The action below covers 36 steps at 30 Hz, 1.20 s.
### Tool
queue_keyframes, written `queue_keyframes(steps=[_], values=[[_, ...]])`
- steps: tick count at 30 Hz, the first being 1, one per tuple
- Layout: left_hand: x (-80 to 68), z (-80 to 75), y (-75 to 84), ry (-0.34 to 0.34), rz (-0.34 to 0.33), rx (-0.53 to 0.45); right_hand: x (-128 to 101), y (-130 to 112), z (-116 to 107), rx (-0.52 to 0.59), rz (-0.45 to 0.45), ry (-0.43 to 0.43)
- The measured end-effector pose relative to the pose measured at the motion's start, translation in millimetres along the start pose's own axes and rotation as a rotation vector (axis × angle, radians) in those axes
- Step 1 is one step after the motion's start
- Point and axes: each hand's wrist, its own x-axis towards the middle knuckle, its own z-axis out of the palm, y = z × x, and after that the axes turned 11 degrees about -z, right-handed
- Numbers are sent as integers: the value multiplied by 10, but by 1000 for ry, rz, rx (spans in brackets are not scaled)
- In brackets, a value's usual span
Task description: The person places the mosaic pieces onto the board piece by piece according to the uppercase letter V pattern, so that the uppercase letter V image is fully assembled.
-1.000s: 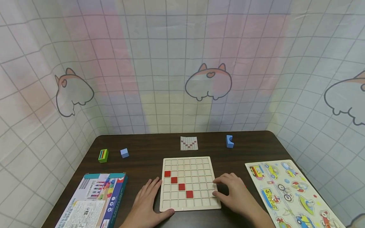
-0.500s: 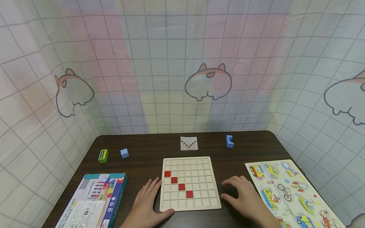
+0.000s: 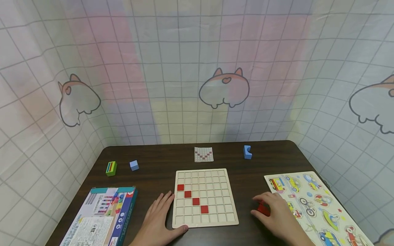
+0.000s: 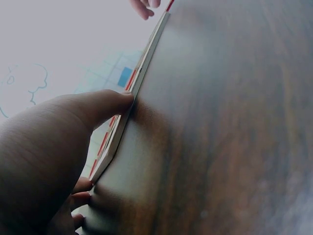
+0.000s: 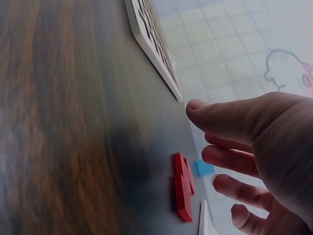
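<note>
Behind, a printed curtain point(image 3: 197, 68) encloses the dark wooden table point(image 3: 154, 177).

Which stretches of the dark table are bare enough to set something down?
Bare wood lies between the small blue cube and the wooden grid board, and between that board and the blue notched block. It is crowded between the board and the vehicle puzzle, where the right hand reaches over the red tiles.

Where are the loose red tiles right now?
In the head view, the red tiles lie on the table under the right hand, between the grid board and the vehicle puzzle; the right wrist view shows fingers above them, not gripping.
</note>
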Motion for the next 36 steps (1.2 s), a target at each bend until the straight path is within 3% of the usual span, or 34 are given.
queue_keyframes(steps=[10, 23, 36], values=[[-5, -6, 4, 12, 5, 3, -94, 118, -53, -56, 10, 36], [3, -11, 8, 16, 11, -2, -210, 249, -101, -120, 108, -113], [-4, 0, 5, 6, 2, 5, -286, 304, -123, -79, 154, -201]])
